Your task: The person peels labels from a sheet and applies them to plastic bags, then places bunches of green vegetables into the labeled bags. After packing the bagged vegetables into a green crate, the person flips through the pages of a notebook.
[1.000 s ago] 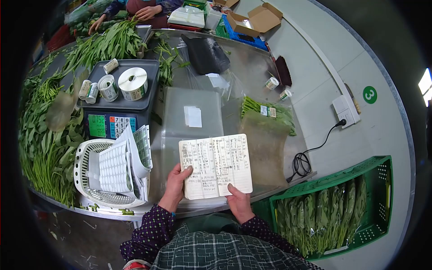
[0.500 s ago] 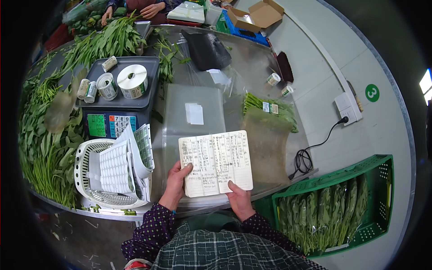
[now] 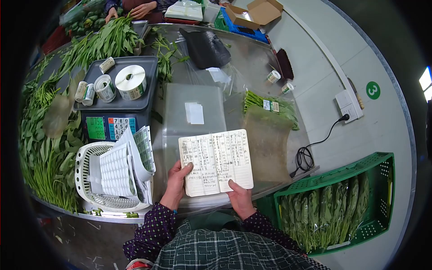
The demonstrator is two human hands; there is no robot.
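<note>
An open notebook (image 3: 217,163) with handwritten columns on both pages is held in front of me over the table's near edge. My left hand (image 3: 175,182) grips its lower left side, thumb on the page. The lower right corner is pinched by my right hand (image 3: 240,198), its thumb also on the page. Fingers beneath the notebook are hidden. Beyond it on the table lies a clear plastic sheet (image 3: 173,108) with small white labels (image 3: 194,113) on it. To the left, a white basket (image 3: 81,168) holds label sheets (image 3: 118,168).
A scale (image 3: 150,81) carries label rolls (image 3: 131,82). Leafy greens (image 3: 49,157) cover the left side. A bagged bunch (image 3: 261,104) lies right. A green crate (image 3: 382,193) of packed greens stands lower right, near a black cord (image 3: 303,158). Another person's hands (image 3: 143,10) touch greens at the back.
The notebook and both my hands stay nearly still. At the back, the other person's hands have shifted slightly over the greens. The view has moved a little.
</note>
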